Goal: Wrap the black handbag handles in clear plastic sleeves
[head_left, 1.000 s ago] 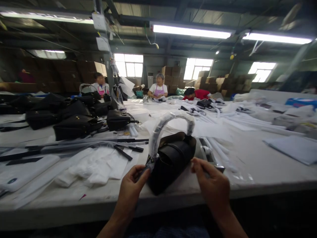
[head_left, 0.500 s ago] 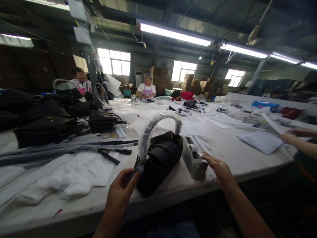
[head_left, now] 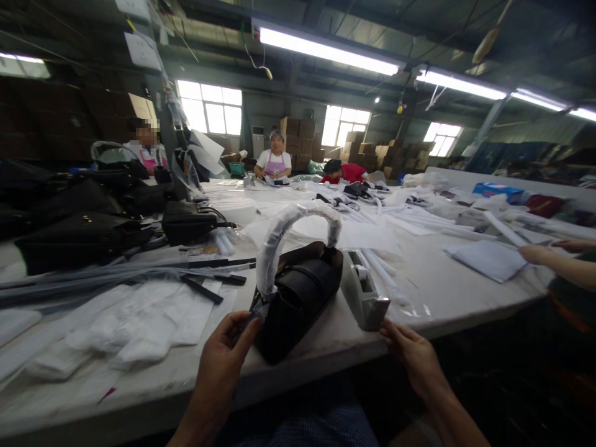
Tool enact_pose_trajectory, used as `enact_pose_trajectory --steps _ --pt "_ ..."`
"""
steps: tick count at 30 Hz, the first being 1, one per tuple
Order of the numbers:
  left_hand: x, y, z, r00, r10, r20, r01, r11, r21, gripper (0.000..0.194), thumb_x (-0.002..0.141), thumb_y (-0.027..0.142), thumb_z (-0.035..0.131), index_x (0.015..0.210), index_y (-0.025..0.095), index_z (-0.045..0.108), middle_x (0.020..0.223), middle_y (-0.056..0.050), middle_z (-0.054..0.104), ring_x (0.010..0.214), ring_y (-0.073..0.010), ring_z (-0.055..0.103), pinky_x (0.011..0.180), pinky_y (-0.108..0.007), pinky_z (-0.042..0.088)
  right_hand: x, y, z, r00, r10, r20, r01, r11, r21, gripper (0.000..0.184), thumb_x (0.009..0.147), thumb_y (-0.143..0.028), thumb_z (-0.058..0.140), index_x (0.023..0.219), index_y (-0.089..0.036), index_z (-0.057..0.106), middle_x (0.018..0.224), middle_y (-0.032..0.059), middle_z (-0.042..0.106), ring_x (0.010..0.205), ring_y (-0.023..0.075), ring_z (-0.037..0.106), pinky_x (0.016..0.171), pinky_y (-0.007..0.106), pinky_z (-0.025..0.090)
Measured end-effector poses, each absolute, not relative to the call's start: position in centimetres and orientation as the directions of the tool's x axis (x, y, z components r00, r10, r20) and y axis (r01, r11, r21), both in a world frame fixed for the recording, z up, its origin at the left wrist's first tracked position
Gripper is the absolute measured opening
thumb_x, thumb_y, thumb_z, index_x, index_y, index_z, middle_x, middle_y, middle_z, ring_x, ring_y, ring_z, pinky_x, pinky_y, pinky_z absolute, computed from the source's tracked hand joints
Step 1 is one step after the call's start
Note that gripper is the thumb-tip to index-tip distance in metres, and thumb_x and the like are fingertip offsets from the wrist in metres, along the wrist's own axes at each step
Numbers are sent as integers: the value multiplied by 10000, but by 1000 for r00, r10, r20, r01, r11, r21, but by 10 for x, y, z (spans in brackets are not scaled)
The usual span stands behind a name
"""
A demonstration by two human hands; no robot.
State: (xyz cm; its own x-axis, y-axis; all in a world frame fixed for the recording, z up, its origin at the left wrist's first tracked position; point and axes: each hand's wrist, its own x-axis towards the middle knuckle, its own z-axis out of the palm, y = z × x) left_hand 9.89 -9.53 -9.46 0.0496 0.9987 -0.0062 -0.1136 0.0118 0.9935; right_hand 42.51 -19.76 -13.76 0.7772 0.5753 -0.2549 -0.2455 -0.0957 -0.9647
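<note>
A black handbag (head_left: 302, 298) stands on the table in front of me, its arched handle (head_left: 272, 245) wrapped in clear plastic film. My left hand (head_left: 228, 351) pinches the wrapped near end of that handle, between thumb and fingers. Just right of the bag is a grey tape dispenser (head_left: 370, 310) with a roll in its top. My right hand (head_left: 412, 354) is beside the dispenser's near end, thumb and fingertips pressed together. Whatever lies between those fingertips is too small to make out.
Black bags (head_left: 79, 239) crowd the left side. Plastic-wrapped straps (head_left: 186, 270) and crumpled white wrapping (head_left: 135, 323) lie nearer me. White paper sheets (head_left: 488, 257) lie to the right, beside a co-worker's hand (head_left: 535, 253). Other people sit across the table.
My right hand has moved down off the dispenser's near end, its fingers going from spread to pinched. My left hand keeps its hold on the handle.
</note>
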Motion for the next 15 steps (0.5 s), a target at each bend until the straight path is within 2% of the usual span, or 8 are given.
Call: enact_pose_trajectory --steps 2,4,7,11,13,15 --pt "99 -96 -95 55 998 0 -116 6 993 394 678 459 804 895 163 663 807 -34 721 706 -177 650 535 -212 459 416 -200 -144 777 590 -221 -195 -109 -975 457 427 -430 920 761 -149 786 676 74 747 512 160 622 492 257 547" --pt "99 -97 -96 64 998 16 -106 -9 994 368 704 450 788 897 164 662 838 -42 728 752 -186 661 580 -219 478 395 -202 -138 712 688 -138 -75 -120 -990 416 559 -456 875 831 -154 787 693 64 745 548 154 622 532 240 542" --pt "100 -98 -98 65 996 58 -90 -52 995 313 760 433 747 912 172 663 875 -43 736 824 -192 669 676 -234 500 345 -200 -113 445 895 -16 77 -57 -995 292 727 -446 782 793 -162 771 611 30 695 532 125 596 555 206 505" --pt "101 -99 -101 60 992 110 -70 -106 992 263 793 400 720 917 177 655 883 -39 736 878 -199 669 782 -269 501 275 -179 -75 82 996 46 -22 48 -999 302 811 -460 696 771 -166 746 635 41 705 514 129 614 526 214 489" --pt "101 -100 -101 54 989 137 -49 -134 990 256 792 387 722 917 175 651 860 -34 729 864 -204 671 780 -278 502 250 -162 -65 16 997 82 -42 82 -996 295 817 -450 691 783 -161 745 645 44 709 524 126 619 534 210 489" --pt "101 -100 -100 49 985 163 -37 -162 986 249 791 374 725 914 171 648 846 -31 720 858 -206 670 779 -281 501 234 -145 -63 44 996 76 -30 77 -997 318 811 -459 691 760 -149 737 623 41 693 503 116 602 506 199 471"
